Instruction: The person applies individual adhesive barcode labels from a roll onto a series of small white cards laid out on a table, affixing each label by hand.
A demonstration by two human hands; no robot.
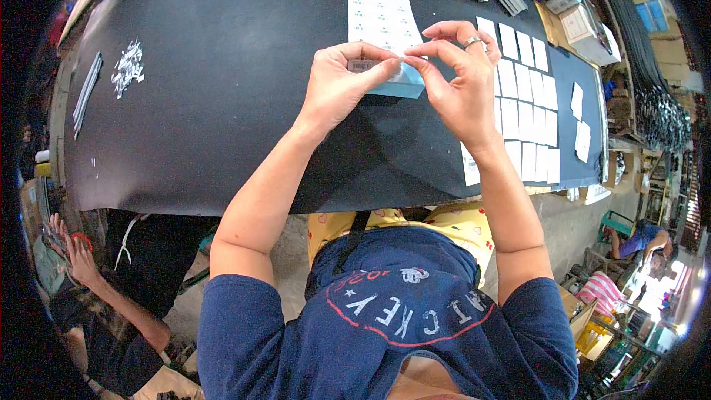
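Observation:
A long white sheet of printed labels [378, 0] runs down the black table toward me, and its near end lies on a light blue block [400, 89]. Over that end, my left hand [344, 81] is closed in a pinch, thumb and forefinger reaching right. My right hand [463, 78], with a ring on one finger, pinches at the same spot from the other side, its other fingers curled above. The fingertips of both hands nearly meet around a tiny whitish bit, too small to name. Part of a barcode label shows under my left fingers.
Rows of white cards [527, 78] lie right of my right hand, with a few loose cards [583, 141] further right. A pile of small silvery pieces [128, 69] and dark strips [87, 95] lie left. Another person's hand [78, 255] shows at lower left.

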